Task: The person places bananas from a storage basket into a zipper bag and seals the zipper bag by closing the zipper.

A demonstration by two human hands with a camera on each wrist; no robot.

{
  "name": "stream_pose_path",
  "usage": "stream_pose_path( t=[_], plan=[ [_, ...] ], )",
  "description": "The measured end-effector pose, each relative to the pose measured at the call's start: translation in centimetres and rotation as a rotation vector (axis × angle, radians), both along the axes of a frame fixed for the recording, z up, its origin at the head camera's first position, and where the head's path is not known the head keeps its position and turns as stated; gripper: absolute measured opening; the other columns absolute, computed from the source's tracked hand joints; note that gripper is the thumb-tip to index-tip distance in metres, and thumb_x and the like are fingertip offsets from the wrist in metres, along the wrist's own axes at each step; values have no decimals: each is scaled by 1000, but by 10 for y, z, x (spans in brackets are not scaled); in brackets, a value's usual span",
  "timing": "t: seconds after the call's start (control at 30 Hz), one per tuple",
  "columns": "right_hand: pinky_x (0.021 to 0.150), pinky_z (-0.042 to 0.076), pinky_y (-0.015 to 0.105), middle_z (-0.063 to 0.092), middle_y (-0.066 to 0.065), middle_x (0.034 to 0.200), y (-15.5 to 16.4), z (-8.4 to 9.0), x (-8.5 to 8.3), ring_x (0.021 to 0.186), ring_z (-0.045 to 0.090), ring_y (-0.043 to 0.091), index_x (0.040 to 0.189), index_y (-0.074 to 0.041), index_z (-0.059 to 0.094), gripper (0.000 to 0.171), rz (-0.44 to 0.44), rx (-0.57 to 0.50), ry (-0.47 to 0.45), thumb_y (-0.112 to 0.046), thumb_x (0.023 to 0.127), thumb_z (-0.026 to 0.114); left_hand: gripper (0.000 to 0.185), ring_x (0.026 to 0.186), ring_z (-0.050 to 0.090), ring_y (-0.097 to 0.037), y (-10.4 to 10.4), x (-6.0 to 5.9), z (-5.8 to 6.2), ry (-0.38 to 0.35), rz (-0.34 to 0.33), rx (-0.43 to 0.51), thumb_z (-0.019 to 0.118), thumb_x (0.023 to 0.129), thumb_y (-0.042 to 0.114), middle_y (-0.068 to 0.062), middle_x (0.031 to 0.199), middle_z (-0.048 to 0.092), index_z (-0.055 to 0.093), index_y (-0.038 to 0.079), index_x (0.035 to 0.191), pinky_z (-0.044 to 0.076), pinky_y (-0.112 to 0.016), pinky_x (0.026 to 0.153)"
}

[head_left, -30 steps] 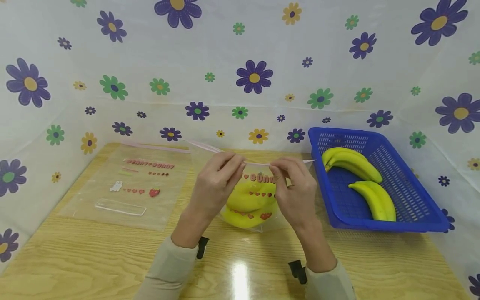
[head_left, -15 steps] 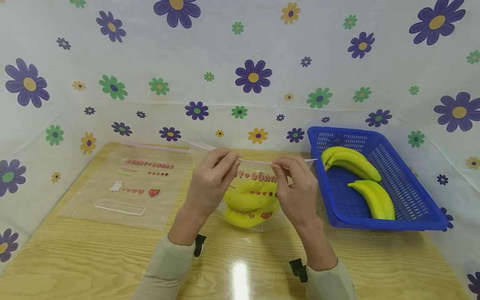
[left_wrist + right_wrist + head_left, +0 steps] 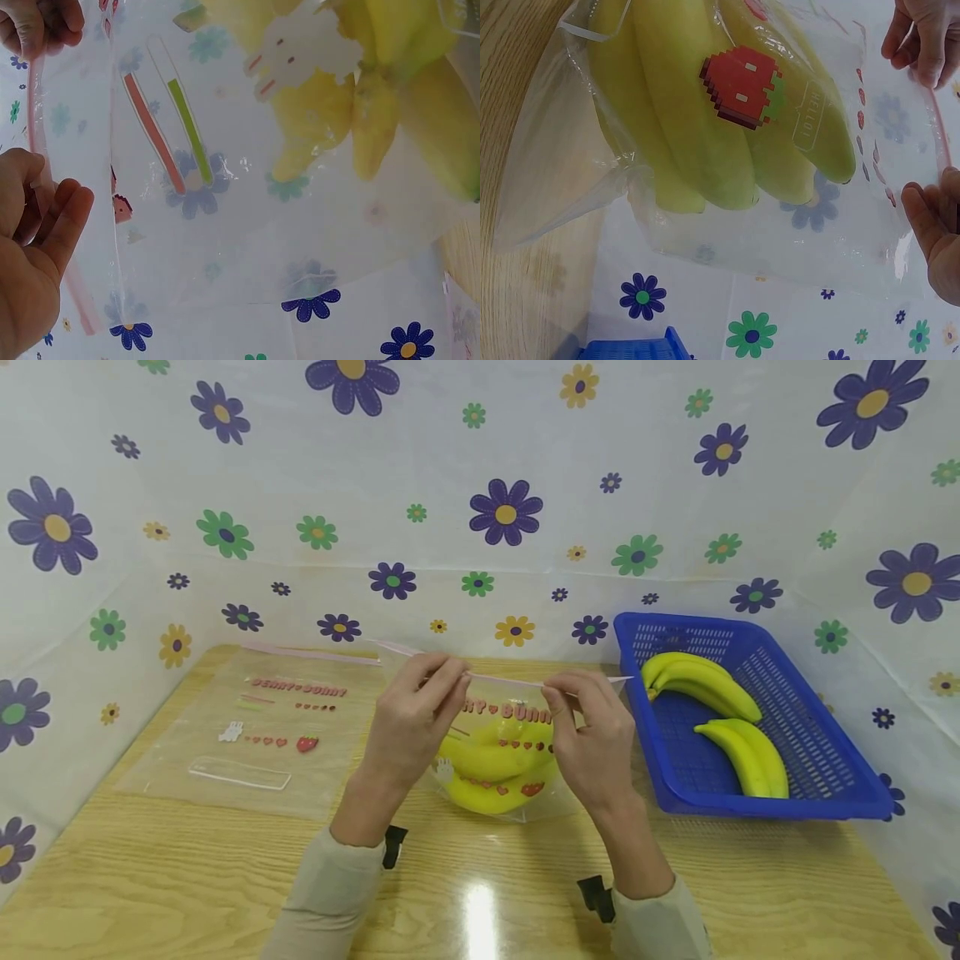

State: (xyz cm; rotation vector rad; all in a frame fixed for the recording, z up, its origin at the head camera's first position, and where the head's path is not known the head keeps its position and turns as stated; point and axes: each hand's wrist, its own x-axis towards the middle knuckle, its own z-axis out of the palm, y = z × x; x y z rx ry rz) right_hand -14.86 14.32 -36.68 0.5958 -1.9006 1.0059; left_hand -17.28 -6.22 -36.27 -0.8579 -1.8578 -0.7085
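Observation:
A clear zip bag (image 3: 525, 697) with red lettering and a pink zip strip stands at the middle of the table, bananas (image 3: 487, 764) inside it. My left hand (image 3: 412, 722) pinches the pink strip left of centre; my right hand (image 3: 592, 735) pinches it near the right end. Between them the strip runs straight. In the left wrist view, the left hand (image 3: 34, 247) has thumb and fingers at the strip (image 3: 82, 304), with a printed white bunny (image 3: 300, 52) over the fruit. From the right wrist, the bananas (image 3: 690, 112) show through the film behind a printed strawberry (image 3: 742, 86).
A second clear zip bag (image 3: 247, 718) lies flat on the wooden table (image 3: 187, 877) at the left. To the right stands a blue basket (image 3: 675, 802) holding banana bunches (image 3: 701, 685). A flowered cloth (image 3: 450, 460) hangs behind the table.
My left hand has slid a little to the left along the pink strip, uncovering more lettering and widening the gap between the hands. The right hand keeps nearly the same place.

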Motion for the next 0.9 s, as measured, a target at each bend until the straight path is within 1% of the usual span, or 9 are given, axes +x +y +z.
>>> stream_pose_path(
  t=[0.2, 0.53, 0.9],
  plan=[
    [84, 52, 14, 66, 17, 93, 0, 0, 0, 86, 66, 24, 94, 7, 68, 6, 2, 0, -4, 5, 88, 70, 12, 75, 59, -26, -2, -1, 0, -14, 16, 9, 70, 89, -1, -18, 94, 60, 70, -4, 101, 59, -34, 66],
    [83, 53, 17, 67, 17, 93, 1, 0, -2, 86, 66, 24, 94, 7, 69, 6, 4, -1, -1, 6, 88, 69, 11, 75, 58, -25, -7, -2, 0, -36, 18, 34, 68, 89, -3, -18, 95, 60, 69, -3, 101, 57, -33, 63],
    [85, 52, 15, 67, 17, 95, 1, 0, 0, 86, 66, 25, 95, 7, 69, 7, 2, -4, -13, 6, 88, 69, 11, 73, 58, -25, -11, -2, 1, -35, 32, 35, 69, 88, -5, -19, 95, 59, 69, -5, 100, 57, -32, 62]
  ],
)
